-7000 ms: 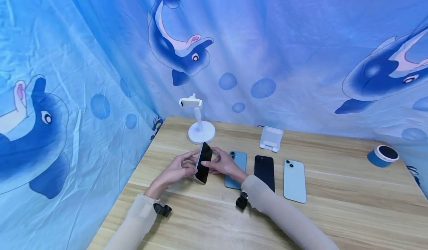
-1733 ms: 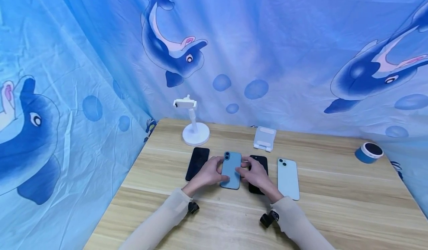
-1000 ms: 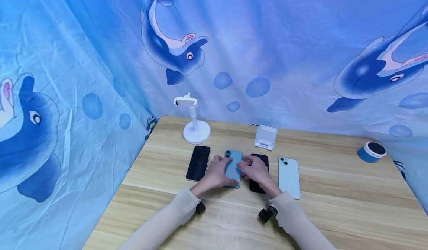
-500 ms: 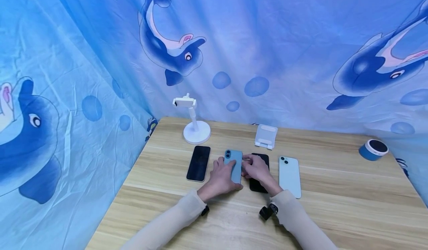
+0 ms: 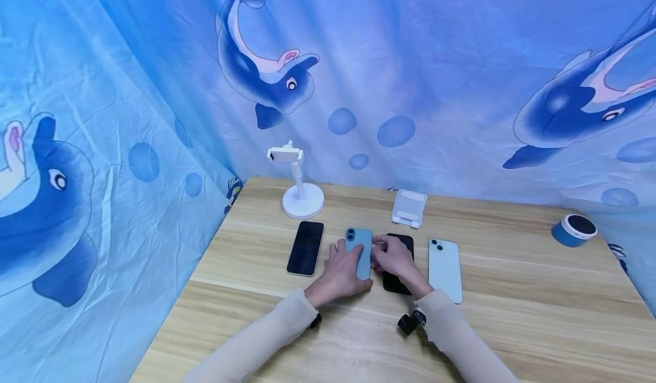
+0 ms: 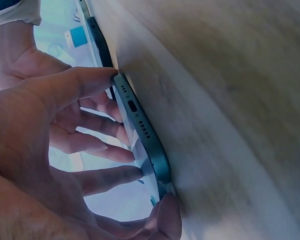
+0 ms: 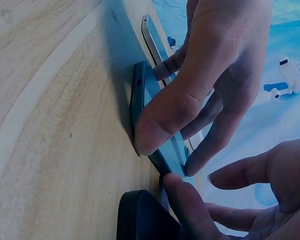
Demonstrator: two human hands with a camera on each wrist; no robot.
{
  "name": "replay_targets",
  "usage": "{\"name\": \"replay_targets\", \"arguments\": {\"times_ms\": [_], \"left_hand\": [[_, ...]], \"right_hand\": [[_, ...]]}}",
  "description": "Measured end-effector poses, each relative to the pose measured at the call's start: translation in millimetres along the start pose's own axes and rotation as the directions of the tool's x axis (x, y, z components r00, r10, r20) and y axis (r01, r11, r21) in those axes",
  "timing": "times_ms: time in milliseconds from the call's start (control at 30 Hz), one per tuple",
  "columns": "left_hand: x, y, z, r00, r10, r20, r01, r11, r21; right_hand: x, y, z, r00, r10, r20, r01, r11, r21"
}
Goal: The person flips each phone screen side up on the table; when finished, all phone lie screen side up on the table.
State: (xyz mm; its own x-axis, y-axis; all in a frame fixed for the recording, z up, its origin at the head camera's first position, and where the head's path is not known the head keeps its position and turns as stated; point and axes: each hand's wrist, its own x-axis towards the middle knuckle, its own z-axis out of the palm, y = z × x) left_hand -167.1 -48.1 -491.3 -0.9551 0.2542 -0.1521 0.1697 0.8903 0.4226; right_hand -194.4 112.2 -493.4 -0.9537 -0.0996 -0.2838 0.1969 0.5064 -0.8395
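Note:
A blue smartphone (image 5: 364, 262) lies back up on the table, its two camera lenses at the far end. My left hand (image 5: 342, 268) grips it, seen up close in the left wrist view: thumb at a near corner of the blue smartphone (image 6: 149, 132), one fingertip on its back and others along the left edge. From the right, my right hand (image 5: 392, 256) reaches over a black smartphone (image 5: 397, 283). In the right wrist view, one fingertip (image 7: 174, 182) of the right hand touches the blue phone's side edge, while another finger stands apart from it.
On the left lies a smartphone (image 5: 306, 248) with its dark screen up. To the right lies a pale smartphone (image 5: 445, 272). A white phone stand (image 5: 303, 200) and a small folding stand (image 5: 410, 207) are farther back; a blue-and-white round object (image 5: 574, 231) sits far right.
The dark-screened phone, earlier held in both hands, now lies at left. Both hands moved to the blue phone; the left hand then shifted right, its thumb coming to the near right corner.

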Motion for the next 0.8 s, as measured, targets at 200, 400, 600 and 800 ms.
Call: {"name": "replay_targets", "arguments": {"times_ms": [200, 400, 600, 800], "left_hand": [[1.6, 0.7, 0.5, 1.0, 0.001, -0.007, -0.001, 1.0, 0.006], [1.5, -0.1, -0.4, 1.0, 0.01, -0.009, -0.01, 1.0, -0.016], [0.8, -1.1, -4.3, 0.999, 0.032, -0.008, -0.032, 0.999, -0.02], [0.6, -2.4, -6.0, 0.999, 0.05, -0.012, -0.05, 0.999, -0.003]], "right_hand": [[0.8, 1.6, -0.6, 1.0, -0.01, 0.004, 0.01, 1.0, -0.021], [2.2, 3.3, 0.2, 1.0, 0.004, -0.007, -0.004, 1.0, 0.019], [1.2, 3.2, 0.4, 1.0, 0.005, -0.019, -0.004, 0.999, 0.049], [0.5, 5.4, 5.6, 0.999, 0.009, -0.054, -0.006, 0.999, 0.041]]}}
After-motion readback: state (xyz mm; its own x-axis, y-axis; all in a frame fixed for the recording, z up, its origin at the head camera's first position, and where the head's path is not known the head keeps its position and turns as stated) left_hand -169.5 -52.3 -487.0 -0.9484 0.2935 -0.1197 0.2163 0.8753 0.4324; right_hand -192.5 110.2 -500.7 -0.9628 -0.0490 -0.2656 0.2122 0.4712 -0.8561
